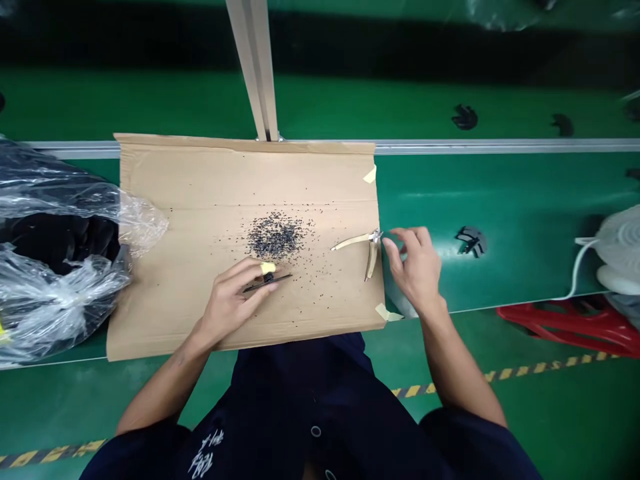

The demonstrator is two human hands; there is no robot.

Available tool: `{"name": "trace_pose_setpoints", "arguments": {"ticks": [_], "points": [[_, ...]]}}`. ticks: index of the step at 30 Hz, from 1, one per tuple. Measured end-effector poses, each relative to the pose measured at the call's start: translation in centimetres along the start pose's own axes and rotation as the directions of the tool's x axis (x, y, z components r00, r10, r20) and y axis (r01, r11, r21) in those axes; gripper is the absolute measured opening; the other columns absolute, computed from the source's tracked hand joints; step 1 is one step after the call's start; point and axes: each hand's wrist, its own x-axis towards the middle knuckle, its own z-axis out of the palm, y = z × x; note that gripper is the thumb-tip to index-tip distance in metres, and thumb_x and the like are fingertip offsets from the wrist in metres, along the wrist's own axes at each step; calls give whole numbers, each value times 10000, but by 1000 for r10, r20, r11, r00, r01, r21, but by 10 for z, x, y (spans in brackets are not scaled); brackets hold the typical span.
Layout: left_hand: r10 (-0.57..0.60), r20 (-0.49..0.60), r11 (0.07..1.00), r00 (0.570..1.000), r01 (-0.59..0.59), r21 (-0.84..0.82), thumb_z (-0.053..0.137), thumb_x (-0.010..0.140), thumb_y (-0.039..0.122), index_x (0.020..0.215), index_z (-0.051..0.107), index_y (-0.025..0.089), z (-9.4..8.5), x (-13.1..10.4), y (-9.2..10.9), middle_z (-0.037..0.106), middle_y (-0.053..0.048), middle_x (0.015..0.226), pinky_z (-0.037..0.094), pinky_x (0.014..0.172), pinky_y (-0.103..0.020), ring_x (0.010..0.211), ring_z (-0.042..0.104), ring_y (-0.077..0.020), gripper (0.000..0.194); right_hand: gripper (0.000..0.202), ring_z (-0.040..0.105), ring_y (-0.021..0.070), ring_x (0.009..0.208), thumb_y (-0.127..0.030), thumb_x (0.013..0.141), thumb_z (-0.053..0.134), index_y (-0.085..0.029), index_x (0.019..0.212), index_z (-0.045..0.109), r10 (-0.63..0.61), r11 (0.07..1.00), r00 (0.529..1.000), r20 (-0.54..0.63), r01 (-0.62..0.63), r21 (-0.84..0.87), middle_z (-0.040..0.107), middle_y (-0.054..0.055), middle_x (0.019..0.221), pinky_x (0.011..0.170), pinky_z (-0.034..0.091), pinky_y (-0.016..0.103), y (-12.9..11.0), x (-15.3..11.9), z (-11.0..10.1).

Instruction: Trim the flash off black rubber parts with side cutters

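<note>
My left hand is closed around a flat black plastic part, held just above a cardboard sheet. A yellow wrap covers one fingertip of that hand. Beyond it, a pile of tiny black bits is scattered over the cardboard. Cutting pliers with cream handles lie spread at the cardboard's right edge. Right beside the pliers' head is my right hand, its fingers curled and apart with nothing visible between them.
At left, a clear plastic bag holds black parts. Black curved pieces lie on the green bench and the conveyor behind. A metal post rises at the back. A white fan-like object and a red stool stand at right.
</note>
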Motion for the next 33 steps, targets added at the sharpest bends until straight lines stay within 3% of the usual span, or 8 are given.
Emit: {"name": "trace_pose_setpoints", "arguments": {"ticks": [6,12,16,18,21,24,28,33], "points": [[39,84,999,996,-38,-13,705,943,248,1123,742,181,2,8,-2,743,-72,985,591,770,-270,873,692,-150,196,479,653,286,738,-609,979,476,-178,1064,667,206,976,965,164,-189,-112,714,162,973,605,443,364,-4,-15,5],[67,35,998,997,-66,-23,741,924,320,1174,720,156,8,21,-3,752,-58,902,602,717,-237,787,707,-128,300,394,595,247,679,-615,940,552,-243,1021,656,168,917,985,30,-167,363,674,104,804,633,442,378,12,-2,-4],[73,-5,997,997,-73,-40,727,934,334,1138,716,145,14,22,-1,758,-56,880,614,704,-221,781,720,-122,279,435,451,198,632,-694,897,538,-265,929,604,117,410,970,214,-244,879,534,63,784,567,400,368,-18,-1,-3],[94,-17,995,995,-94,-36,723,937,329,1127,712,141,16,23,2,761,-58,876,615,706,-222,782,722,-122,268,572,391,191,616,-789,912,368,-270,920,608,-71,150,933,352,-339,929,442,40,744,548,398,371,-39,-1,0],[112,-6,994,994,-112,-4,734,930,308,1090,716,147,16,23,5,770,-70,919,613,733,-240,794,721,-124,228,633,399,182,623,-867,821,450,-276,981,610,-310,-20,869,384,-410,912,429,21,755,565,467,369,-64,-3,6],[106,17,994,994,-107,19,760,909,304,1051,731,159,14,24,8,771,-71,935,604,757,-263,823,719,-138,205,530,563,204,751,-690,798,674,-270,1116,618,-407,-41,816,409,-464,885,565,53,895,706,575,398,-74,-6,13],[45,56,996,997,-41,-85,784,888,302,1030,753,174,10,27,10,765,-70,950,600,798,-286,869,716,-150,194,431,713,247,923,-532,954,583,-237,1267,613,-460,8,715,527,-590,807,696,109,1036,848,615,445,-75,-11,18],[-29,255,897,966,138,-421,784,886,349,988,782,195,4,34,10,755,-109,1137,596,969,-352,1094,727,-201,184,387,762,227,839,-548,1018,525,-200,1096,675,-523,17,623,581,-674,738,740,100,951,743,653,390,-75,-12,19]]}}
